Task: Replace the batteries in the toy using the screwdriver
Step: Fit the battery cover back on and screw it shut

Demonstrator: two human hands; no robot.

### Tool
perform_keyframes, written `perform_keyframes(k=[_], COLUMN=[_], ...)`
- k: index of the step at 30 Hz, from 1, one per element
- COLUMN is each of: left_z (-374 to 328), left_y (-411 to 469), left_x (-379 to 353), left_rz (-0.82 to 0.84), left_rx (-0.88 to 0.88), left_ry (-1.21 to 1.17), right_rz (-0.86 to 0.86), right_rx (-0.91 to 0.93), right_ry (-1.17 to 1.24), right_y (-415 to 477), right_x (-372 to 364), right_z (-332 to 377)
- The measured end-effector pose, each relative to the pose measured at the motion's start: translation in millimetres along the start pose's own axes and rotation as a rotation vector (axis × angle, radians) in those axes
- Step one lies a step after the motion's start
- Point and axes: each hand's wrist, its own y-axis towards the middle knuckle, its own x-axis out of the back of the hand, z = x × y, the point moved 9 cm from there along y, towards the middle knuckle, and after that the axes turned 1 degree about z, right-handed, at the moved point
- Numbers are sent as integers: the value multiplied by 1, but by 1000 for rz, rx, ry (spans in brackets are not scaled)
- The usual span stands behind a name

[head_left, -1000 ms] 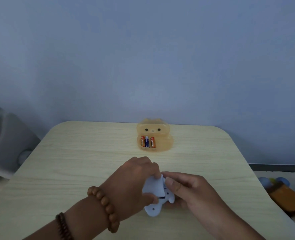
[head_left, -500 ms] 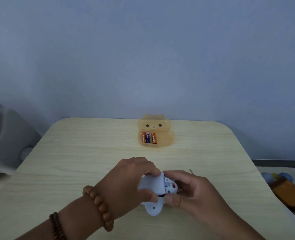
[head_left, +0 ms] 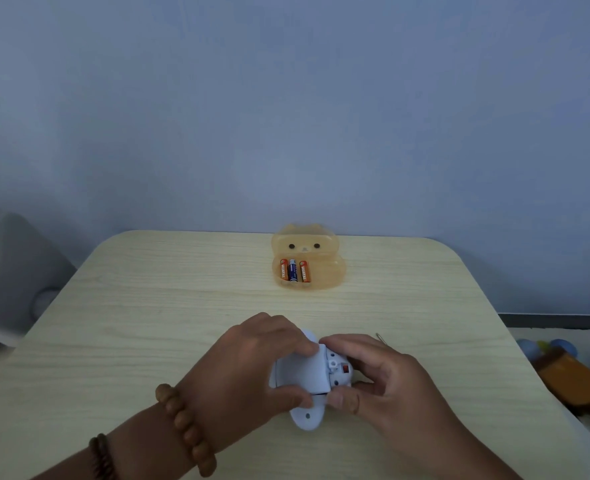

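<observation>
Two hands on the pale blue plastic toy (head_left: 304, 379), near me from the orange bear-shaped box (head_left: 307, 258). Left hand (head_left: 252, 368) grips its flat cover; right hand (head_left: 383, 375) clasps its body. I judge the cover unfinished and the three batteries (head_left: 293, 270) unused. Underside up, long axis roughly left-right.

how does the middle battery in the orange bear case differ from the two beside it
The middle battery has a dark blue wrapper; the two outer batteries are orange-red. It sits between them, while each outer one lies nearer a side wall of the translucent orange bear-shaped case. Shared: all three look alike in size and lie side by side, pointing the same way, in the case's open tray.
</observation>
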Motion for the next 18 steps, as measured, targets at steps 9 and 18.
perform_keyframes(k=[9, 18], left_z=[3, -2], left_y=[0, 4], left_x=[2, -5], left_rz=[-35, 12], left_rx=[74, 75], left_ry=[-14, 44], right_rz=[5, -125], right_rx=[-69, -199], right_ry=[59, 312], right_y=[2, 1], right_x=[-1, 0], right_z=[2, 3])
